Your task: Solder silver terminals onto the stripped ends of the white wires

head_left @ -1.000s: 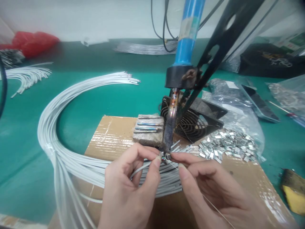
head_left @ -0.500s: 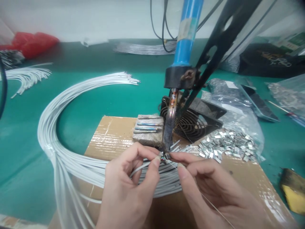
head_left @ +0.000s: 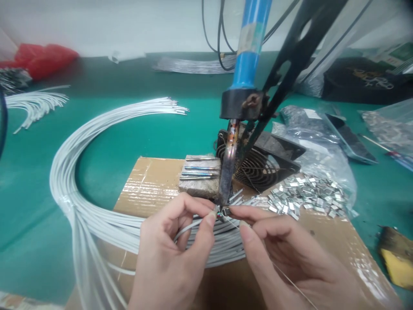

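Note:
My left hand [head_left: 177, 249] pinches the end of a white cable [head_left: 189, 227] between thumb and forefinger. Just under the tip of the soldering iron [head_left: 225, 181], the cable's end meets a small shiny metal piece [head_left: 226, 212]. My right hand [head_left: 287, 254] is closed around a thin solder wire [head_left: 292, 283], which runs from the joint past the thumb toward the lower right. Its forefinger tip touches the metal piece. Fingertips partly hide the joint. Beneath both hands lies a bundle of white cables [head_left: 226, 254].
A pile of small metal pieces [head_left: 306, 196] lies right of a black fan [head_left: 258, 165]. Behind the left hand, a grey block [head_left: 200, 185] carries several metal rods. The iron's black stand arm [head_left: 290, 56] slants overhead. Cardboard [head_left: 142, 185] covers part of the green table.
The whole view has shifted very slightly. Both hands keep their grip and place under the iron's tip.

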The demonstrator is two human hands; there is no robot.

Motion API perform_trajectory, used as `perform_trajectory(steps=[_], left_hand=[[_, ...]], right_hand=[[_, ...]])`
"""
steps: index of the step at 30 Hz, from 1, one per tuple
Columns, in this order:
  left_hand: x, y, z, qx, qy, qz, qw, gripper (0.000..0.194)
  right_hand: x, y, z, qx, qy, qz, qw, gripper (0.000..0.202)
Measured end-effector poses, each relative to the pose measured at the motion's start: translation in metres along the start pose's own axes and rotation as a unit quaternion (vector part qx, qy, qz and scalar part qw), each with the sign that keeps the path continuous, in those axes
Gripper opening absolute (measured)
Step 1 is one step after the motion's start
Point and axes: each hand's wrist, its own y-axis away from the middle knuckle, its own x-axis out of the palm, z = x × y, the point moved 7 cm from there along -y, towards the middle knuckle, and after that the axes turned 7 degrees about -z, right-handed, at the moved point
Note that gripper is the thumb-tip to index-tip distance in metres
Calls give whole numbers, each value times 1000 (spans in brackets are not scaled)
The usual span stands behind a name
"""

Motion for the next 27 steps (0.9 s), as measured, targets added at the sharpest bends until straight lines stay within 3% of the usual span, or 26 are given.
perform_trajectory(steps=[4, 27], left_hand=[[0, 0, 1, 10, 5, 10, 1000, 17], [1, -1, 0, 17, -16, 7, 1000, 18]], right_hand=[[1, 1, -6, 2, -5, 21, 1000, 23], [-2, 0, -5, -6, -6, 11, 1000, 21]])
